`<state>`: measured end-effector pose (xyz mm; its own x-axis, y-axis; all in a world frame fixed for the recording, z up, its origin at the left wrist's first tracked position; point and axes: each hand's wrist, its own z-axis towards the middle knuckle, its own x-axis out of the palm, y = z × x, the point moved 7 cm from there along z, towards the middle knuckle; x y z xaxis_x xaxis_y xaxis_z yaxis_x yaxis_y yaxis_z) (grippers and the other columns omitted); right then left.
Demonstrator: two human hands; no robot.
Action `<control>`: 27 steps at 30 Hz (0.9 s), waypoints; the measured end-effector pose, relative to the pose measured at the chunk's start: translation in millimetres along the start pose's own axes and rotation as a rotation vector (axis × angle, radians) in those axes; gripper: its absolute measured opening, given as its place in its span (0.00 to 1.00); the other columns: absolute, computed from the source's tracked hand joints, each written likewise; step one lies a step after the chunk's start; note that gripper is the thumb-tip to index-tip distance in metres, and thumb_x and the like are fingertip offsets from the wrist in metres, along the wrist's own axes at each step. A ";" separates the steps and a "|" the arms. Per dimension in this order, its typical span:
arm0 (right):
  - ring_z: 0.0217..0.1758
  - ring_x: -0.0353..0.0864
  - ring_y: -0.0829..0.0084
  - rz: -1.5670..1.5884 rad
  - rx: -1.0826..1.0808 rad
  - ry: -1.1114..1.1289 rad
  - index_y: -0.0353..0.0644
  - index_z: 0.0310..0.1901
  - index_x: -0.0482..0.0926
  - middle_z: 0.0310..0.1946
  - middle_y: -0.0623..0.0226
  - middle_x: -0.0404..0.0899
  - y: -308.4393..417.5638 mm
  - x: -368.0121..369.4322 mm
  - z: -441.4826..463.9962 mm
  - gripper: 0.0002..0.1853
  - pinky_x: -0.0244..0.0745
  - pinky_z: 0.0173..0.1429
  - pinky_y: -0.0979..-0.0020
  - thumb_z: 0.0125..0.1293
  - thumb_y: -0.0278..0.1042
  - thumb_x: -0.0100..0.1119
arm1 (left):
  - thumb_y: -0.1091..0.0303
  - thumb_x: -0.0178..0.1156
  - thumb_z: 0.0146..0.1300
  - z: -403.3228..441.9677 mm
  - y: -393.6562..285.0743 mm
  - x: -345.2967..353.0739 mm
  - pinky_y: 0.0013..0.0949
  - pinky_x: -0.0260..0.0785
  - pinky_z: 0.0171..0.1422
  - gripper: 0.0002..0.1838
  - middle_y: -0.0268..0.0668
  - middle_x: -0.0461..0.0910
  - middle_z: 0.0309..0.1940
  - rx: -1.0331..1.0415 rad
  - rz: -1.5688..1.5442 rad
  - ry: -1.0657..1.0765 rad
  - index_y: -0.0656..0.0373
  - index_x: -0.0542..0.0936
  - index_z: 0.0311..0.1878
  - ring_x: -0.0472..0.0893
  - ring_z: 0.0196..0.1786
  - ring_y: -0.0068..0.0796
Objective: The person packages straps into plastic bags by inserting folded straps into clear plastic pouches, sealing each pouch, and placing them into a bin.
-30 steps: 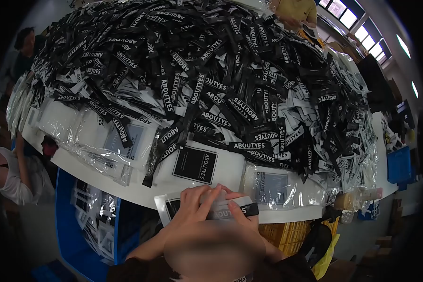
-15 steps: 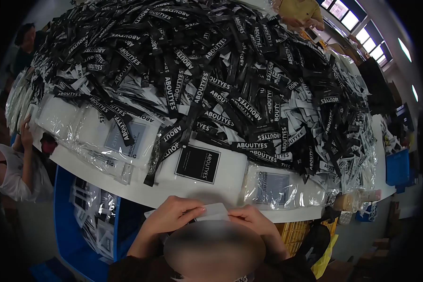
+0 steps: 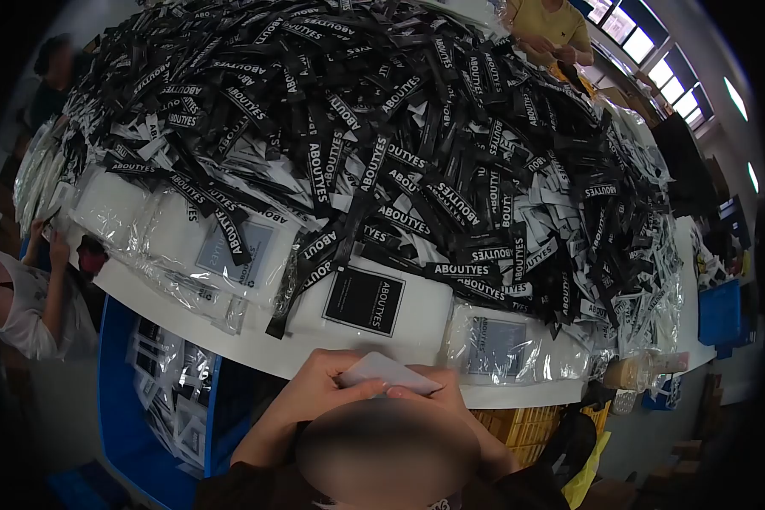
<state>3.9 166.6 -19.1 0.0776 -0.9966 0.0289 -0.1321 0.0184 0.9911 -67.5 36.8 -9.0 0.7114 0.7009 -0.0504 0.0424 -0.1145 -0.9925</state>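
Both hands meet at the table's front edge around a pale, flat rectangular sheet [image 3: 389,371]; its exact kind cannot be made out. My left hand [image 3: 316,381] pinches its left side, thumb along the lower edge. On the right side, my right hand [image 3: 447,394] grips it with fingers closed, the thumbs almost touching. Just beyond lies a white packet with a black ABOUTYES label [image 3: 364,300]. A clear-wrapped white packet [image 3: 518,344] sits to its right, and another wrapped packet [image 3: 170,228] is at the left.
A large heap of black and white ABOUTYES strips [image 3: 357,127] covers much of the white table [image 3: 268,348]. A blue bin [image 3: 119,416] with packaged items stands below left, a yellow crate [image 3: 518,429] below right. Other people are at the left and the far side.
My hands have come closer together, and the sheet between them now stands higher and tilted, showing more of its face. The view has shifted slightly.
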 end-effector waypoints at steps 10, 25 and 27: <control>0.28 0.76 0.71 -0.452 -0.011 0.052 0.31 0.33 0.79 0.26 0.59 0.78 29.6 -5.3 44.6 0.13 0.71 0.33 0.72 0.60 0.36 0.60 | 0.67 0.55 0.65 -30.6 49.0 -38.9 0.19 0.63 0.31 0.12 0.27 0.78 0.25 -0.158 -0.261 -0.331 0.68 0.80 0.34 0.71 0.27 0.11; 0.28 0.79 0.62 -0.838 -0.503 -0.213 0.32 0.38 0.75 0.31 0.57 0.78 46.9 -47.0 135.3 0.07 0.73 0.30 0.69 0.59 0.24 0.56 | 0.46 0.52 0.62 -262.6 220.3 -158.5 0.27 0.74 0.46 0.28 0.41 0.76 0.49 0.096 -1.488 -1.689 0.65 0.71 0.52 0.76 0.51 0.34; 0.26 0.78 0.63 -0.730 -0.311 -0.335 0.33 0.35 0.75 0.26 0.57 0.78 47.8 -66.0 138.8 0.05 0.71 0.29 0.70 0.59 0.25 0.55 | 0.48 0.52 0.62 -258.3 232.6 -139.6 0.22 0.72 0.38 0.25 0.40 0.77 0.45 -0.054 -1.223 -1.691 0.65 0.72 0.47 0.78 0.44 0.30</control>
<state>-144.7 222.1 8.3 -0.2641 -0.7378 -0.6211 0.1178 -0.6639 0.7385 24.3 -269.6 -204.1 -0.8810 0.2206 0.4186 -0.0765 0.8066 -0.5861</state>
